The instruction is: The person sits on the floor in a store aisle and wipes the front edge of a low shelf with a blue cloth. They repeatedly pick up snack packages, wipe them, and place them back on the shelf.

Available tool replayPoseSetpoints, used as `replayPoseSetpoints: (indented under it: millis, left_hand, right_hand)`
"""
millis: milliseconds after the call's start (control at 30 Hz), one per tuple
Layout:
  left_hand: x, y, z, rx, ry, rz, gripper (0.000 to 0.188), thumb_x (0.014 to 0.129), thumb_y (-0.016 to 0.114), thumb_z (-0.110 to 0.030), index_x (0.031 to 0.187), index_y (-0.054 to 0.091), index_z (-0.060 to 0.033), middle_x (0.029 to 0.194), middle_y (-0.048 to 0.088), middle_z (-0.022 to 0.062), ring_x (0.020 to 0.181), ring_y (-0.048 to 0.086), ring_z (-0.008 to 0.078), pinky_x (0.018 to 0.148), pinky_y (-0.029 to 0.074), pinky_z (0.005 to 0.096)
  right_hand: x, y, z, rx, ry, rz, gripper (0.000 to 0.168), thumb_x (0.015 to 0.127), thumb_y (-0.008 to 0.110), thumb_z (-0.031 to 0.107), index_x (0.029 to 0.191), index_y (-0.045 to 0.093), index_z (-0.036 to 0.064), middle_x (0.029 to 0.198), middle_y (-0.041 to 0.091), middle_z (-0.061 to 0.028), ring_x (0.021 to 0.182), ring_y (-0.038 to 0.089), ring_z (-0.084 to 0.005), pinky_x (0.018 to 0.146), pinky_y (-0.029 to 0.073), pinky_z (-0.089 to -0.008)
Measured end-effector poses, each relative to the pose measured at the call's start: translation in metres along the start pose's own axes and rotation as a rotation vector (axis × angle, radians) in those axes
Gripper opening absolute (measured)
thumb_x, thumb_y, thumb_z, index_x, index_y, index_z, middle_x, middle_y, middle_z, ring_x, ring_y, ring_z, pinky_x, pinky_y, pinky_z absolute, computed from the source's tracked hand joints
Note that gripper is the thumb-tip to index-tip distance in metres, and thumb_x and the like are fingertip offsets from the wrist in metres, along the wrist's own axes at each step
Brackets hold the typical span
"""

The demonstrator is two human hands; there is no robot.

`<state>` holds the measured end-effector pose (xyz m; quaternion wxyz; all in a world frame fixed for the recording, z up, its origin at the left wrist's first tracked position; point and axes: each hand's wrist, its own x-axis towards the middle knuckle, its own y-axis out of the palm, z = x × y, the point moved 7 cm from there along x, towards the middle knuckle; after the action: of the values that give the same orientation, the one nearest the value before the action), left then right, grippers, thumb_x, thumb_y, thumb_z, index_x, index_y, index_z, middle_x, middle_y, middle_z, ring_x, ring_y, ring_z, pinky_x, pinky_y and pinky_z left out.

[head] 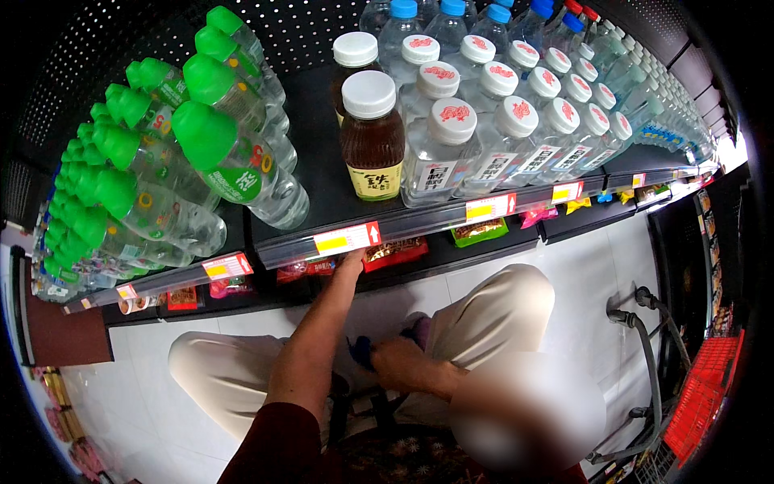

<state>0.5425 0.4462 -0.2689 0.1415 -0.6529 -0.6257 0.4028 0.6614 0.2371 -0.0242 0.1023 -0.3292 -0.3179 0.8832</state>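
Observation:
My left arm stretches forward below the front edge of the upper shelf (pixel 423 225). My left hand (pixel 354 261) is mostly hidden under that edge, beside a red snack packet (pixel 396 253) on the lower shelf; its fingers are out of sight. Between my knees, my right hand (pixel 399 365) is curled around a dark blue item (pixel 361 352), too dark to name. On the upper shelf, directly above my left hand, stand brown tea bottles (pixel 373 142) with white caps. Clear square bottles (pixel 440 166) with white caps fill rows to their right, and green-capped water bottles (pixel 242 160) stand to their left.
Price tags (pixel 346 239) line the shelf edge. A green snack packet (pixel 481 232) lies on the lower shelf. My bent knees (pixel 514 302) are close to the shelving. On the right are a grey metal frame (pixel 653 363) and a red basket (pixel 704 396). A blurred patch covers the lower right.

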Motion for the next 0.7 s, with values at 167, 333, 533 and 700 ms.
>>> replayPoseSetpoints:
  millis: [167,333,533,700]
  left_hand:
    - [-0.004,-0.006,0.001,-0.185,-0.012,-0.022,0.053,0.082,0.065,-0.035,0.125,0.05,-0.0072,0.124,0.055,0.0114,0.114,0.053,0.0268,0.098,0.042,0.0415]
    - [-0.001,-0.04,0.056,-0.747,-0.116,-0.081,0.052,0.082,0.066,-0.033,0.124,0.051,-0.0066,0.122,0.057,0.0116,0.112,0.055,0.0265,0.097,0.044,0.041]
    - [-0.01,-0.109,0.158,-1.248,-0.217,-0.077,0.051,0.081,0.068,-0.031,0.123,0.052,-0.0058,0.12,0.058,0.0119,0.109,0.057,0.0261,0.095,0.046,0.0404]
    - [-0.04,-0.148,0.141,-1.327,-0.163,0.046,0.04,0.076,0.073,-0.016,0.11,0.059,-0.0021,0.105,0.065,0.0104,0.093,0.065,0.0226,0.085,0.052,0.0342]
  right_hand:
    - [0.008,0.012,-0.011,0.044,0.075,-0.032,0.027,0.079,0.058,0.02,0.089,0.067,-0.003,0.093,0.065,-0.0217,0.088,0.065,-0.0353,0.074,0.052,-0.0456]
    - [0.008,0.006,-0.009,0.026,0.091,-0.038,0.038,0.087,0.051,0.033,0.084,0.066,-0.002,0.087,0.065,-0.0223,0.082,0.064,-0.037,0.073,0.051,-0.0453]
    - [0.005,0.0,0.001,-0.016,0.094,-0.028,0.045,0.092,0.045,0.037,0.086,0.067,-0.002,0.091,0.066,-0.0209,0.083,0.064,-0.036,0.076,0.052,-0.0461]
    - [0.007,0.003,-0.004,-0.031,0.096,-0.079,0.049,0.094,0.042,0.038,0.082,0.066,-0.002,0.088,0.066,-0.0211,0.082,0.065,-0.0349,0.076,0.051,-0.0455]
